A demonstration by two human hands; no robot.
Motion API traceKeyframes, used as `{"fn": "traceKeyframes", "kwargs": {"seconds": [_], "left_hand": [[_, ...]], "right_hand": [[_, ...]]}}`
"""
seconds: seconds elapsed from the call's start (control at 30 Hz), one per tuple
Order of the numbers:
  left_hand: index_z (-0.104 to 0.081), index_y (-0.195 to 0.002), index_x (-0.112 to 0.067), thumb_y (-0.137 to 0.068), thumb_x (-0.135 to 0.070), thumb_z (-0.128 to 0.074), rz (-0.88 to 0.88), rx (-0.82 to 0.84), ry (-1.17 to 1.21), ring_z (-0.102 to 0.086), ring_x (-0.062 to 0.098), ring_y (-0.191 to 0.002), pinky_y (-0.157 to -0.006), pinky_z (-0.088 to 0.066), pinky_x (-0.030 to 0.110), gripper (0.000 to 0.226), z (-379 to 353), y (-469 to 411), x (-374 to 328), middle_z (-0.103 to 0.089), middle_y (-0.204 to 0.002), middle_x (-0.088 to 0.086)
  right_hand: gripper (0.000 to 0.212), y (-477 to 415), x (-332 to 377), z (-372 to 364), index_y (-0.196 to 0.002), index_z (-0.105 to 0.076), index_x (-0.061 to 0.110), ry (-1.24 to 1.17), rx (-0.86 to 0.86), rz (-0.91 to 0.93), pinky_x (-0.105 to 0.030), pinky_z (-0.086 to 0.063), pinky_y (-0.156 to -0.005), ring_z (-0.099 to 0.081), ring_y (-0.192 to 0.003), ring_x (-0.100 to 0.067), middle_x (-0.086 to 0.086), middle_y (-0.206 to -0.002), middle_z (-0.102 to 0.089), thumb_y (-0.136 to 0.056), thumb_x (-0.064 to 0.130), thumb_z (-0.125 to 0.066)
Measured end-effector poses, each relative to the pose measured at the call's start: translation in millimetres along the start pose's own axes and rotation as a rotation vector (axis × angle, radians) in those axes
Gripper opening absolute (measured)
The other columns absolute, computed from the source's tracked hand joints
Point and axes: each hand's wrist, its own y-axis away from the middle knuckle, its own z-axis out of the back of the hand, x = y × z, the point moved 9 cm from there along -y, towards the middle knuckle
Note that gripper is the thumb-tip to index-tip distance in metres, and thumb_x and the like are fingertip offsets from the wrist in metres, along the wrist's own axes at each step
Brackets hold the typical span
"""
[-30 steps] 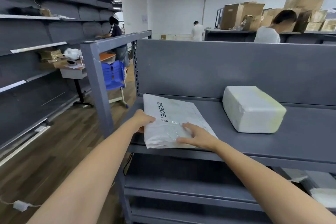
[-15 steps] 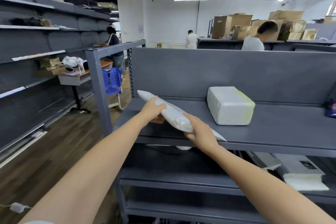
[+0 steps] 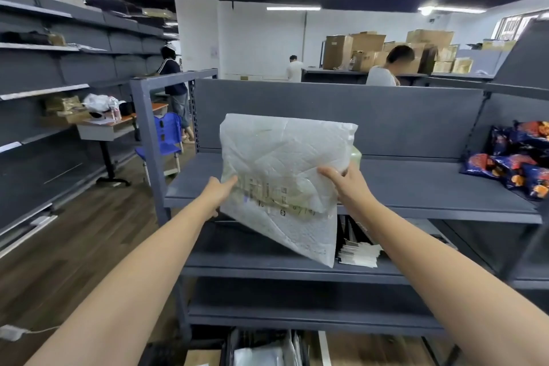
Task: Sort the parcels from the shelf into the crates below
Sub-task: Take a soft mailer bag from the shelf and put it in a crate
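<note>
A flat white mailer parcel (image 3: 282, 163) is held upright in front of the grey shelf (image 3: 416, 187), its label side facing me. My left hand (image 3: 218, 192) grips its left edge and my right hand (image 3: 344, 184) grips its right edge. A sliver of the white wrapped block parcel (image 3: 356, 154) shows behind the mailer on the shelf. Below, at the bottom edge of the view, a dark crate (image 3: 261, 348) holds several flat parcels.
Blue snack bags (image 3: 517, 157) lie on the right end of the shelf. A stack of white envelopes (image 3: 358, 252) sits on the lower shelf. At left stand a desk (image 3: 101, 128) and a blue chair (image 3: 166, 140). Three people stand farther back among cardboard boxes (image 3: 371, 50).
The mailer lay flat on the shelf, then was tilted up on edge. Now both hands hold it lifted off the shelf and turned upright with its label toward me.
</note>
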Motion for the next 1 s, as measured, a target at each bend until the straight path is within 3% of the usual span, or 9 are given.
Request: {"fn": "traceKeyframes", "kwargs": {"seconds": [0.2,0.3,0.43,0.5,0.57,0.67,0.8,0.93,1.0], "left_hand": [[-0.048,-0.131,-0.005,-0.09,-0.042,-0.058,-0.061,-0.029,0.048,-0.049,0.023,-0.124,-0.107,-0.038,0.035,0.056,-1,30,34,-0.047,-0.134,0.001],[-0.06,-0.118,-0.003,-0.084,-0.036,-0.067,-0.011,0.077,0.092,-0.063,0.024,-0.101,-0.094,-0.048,0.034,0.048,-6,40,53,-0.064,-0.116,0.007],[-0.061,-0.117,-0.004,-0.081,-0.031,-0.073,-0.025,0.143,0.124,-0.067,0.027,-0.096,-0.09,-0.053,0.038,0.047,-8,42,63,-0.068,-0.114,0.015],[-0.057,-0.12,-0.011,-0.076,-0.035,-0.076,-0.066,0.147,0.065,-0.066,0.024,-0.101,-0.092,-0.052,0.039,0.054,-12,39,62,-0.067,-0.117,0.009],[-0.054,-0.122,-0.013,-0.079,-0.033,-0.074,-0.165,0.16,-0.079,-0.061,0.017,-0.104,-0.085,-0.051,0.028,0.052,-20,38,54,-0.063,-0.119,0.001],[-0.051,-0.126,-0.013,-0.085,-0.026,-0.068,-0.307,0.236,-0.337,-0.055,0.013,-0.105,-0.08,-0.044,0.022,0.046,-42,40,39,-0.057,-0.12,-0.003],[-0.055,-0.121,-0.014,-0.085,-0.028,-0.067,-0.338,0.403,-0.453,-0.057,0.013,-0.106,-0.086,-0.044,0.025,0.04,-69,32,44,-0.06,-0.121,-0.001],[-0.061,-0.114,-0.016,-0.082,-0.027,-0.072,-0.317,0.411,-0.412,-0.061,0.013,-0.1,-0.085,-0.048,0.024,0.035,-77,19,55,-0.065,-0.112,-0.003],[-0.063,-0.107,-0.021,-0.077,-0.029,-0.076,-0.296,0.377,-0.367,-0.062,0.013,-0.097,-0.084,-0.049,0.024,0.033,-78,10,65,-0.065,-0.102,-0.009]], "right_hand": [[0.055,36,-39,37,-0.131,-0.044,0.009,-0.131,-0.025,-0.183,-0.048,-0.052,-0.094,-0.064,-0.109,-0.029,-0.015,-0.126,-0.061,-0.086,0.033,-0.064],[0.043,47,-65,49,-0.129,-0.044,0.008,-0.149,-0.037,-0.285,-0.039,-0.059,-0.077,-0.066,-0.101,-0.027,-0.013,-0.119,-0.064,-0.094,0.03,-0.056],[0.039,62,-103,55,-0.128,-0.047,0.007,-0.089,-0.033,-0.43,-0.031,-0.057,-0.058,-0.066,-0.095,-0.026,-0.012,-0.115,-0.066,-0.094,0.025,-0.055],[0.051,62,-113,61,-0.137,-0.037,0.007,0.167,-0.057,-0.408,-0.04,-0.056,-0.075,-0.057,-0.109,-0.03,-0.017,-0.13,-0.055,-0.092,0.016,-0.057],[0.084,57,-117,64,-0.151,-0.009,0.014,0.656,-0.022,-0.349,-0.051,-0.034,-0.109,-0.028,-0.139,-0.033,-0.018,-0.153,-0.025,-0.088,0.03,-0.063],[0.091,51,-118,39,-0.152,0.003,0.025,1.089,0.139,-0.169,-0.051,-0.011,-0.117,-0.006,-0.148,-0.03,-0.009,-0.16,-0.008,-0.087,0.052,-0.056],[0.079,64,-135,-8,-0.15,-0.008,0.033,0.628,0.485,-0.207,-0.028,-0.023,-0.116,-0.025,-0.143,-0.011,0.018,-0.152,-0.021,-0.09,0.037,-0.059],[0.064,68,-156,-7,-0.143,-0.028,0.036,0.369,0.387,-0.256,-0.007,-0.043,-0.09,-0.049,-0.121,-0.006,0.016,-0.142,-0.041,-0.091,0.021,-0.061],[0.062,70,-174,-5,-0.142,-0.033,0.037,0.279,0.325,-0.297,-0.01,-0.049,-0.083,-0.054,-0.115,-0.008,0.015,-0.138,-0.049,-0.091,0.019,-0.061]]}}
